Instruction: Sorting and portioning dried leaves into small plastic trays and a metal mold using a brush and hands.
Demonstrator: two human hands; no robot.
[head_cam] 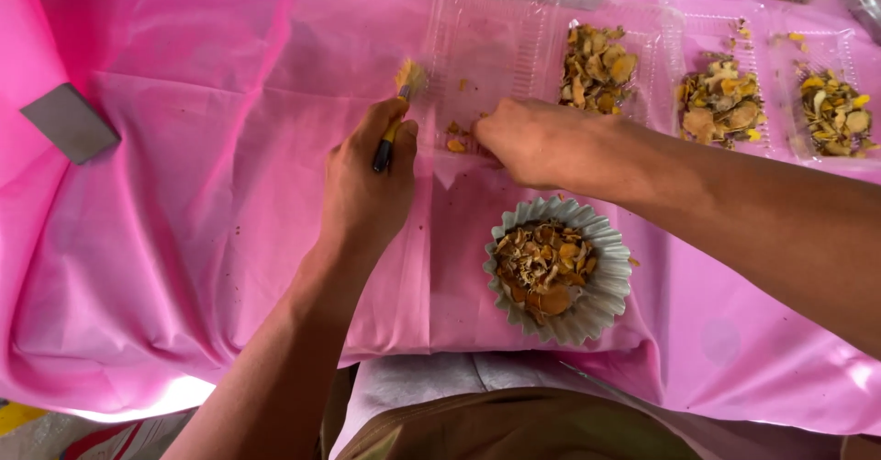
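Pink cloth (pixel 184 240) covers table | left hand (pixel 367 185) fingers grip brush (pixel 396 116) | right hand (pixel 528 139) fingers pinch clear tray (pixel 486 47)

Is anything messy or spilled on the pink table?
Yes, a little. A few dried yellow-brown flakes lie loose in the emptied clear tray, beside the left hand holding a small brush. Tiny crumbs sit on the pink cloth near the paper cup.
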